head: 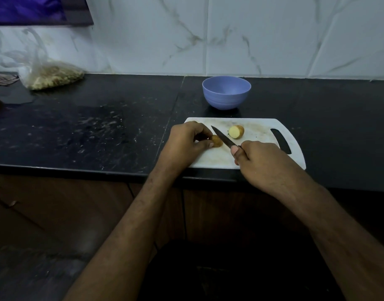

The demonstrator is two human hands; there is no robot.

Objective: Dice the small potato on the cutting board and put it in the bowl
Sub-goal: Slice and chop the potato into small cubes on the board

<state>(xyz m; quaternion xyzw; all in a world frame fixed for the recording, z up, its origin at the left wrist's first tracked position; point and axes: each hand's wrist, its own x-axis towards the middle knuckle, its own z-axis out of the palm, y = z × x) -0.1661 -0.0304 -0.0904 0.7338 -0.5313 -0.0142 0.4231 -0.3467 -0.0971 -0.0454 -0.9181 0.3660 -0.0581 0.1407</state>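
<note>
The small potato lies in two halves on the white cutting board [258, 135]. My left hand [186, 141] pinches one potato half [217, 141] between thumb and fingers at the board's left side. The other potato half [236, 131] lies free near the middle, its pale cut face showing. My right hand [258, 158] grips the handle of a dark knife [222, 139], whose blade slants up and left, right beside the held half. Behind the board stands a blue bowl [226, 92], its inside looking bare.
The black countertop [99, 131] runs wide to the left, its front edge near my forearms. At the back left a clear plastic bag [51, 76] holds pale food, with a checked cloth [1, 78] beside it. A marble tiled wall rises behind.
</note>
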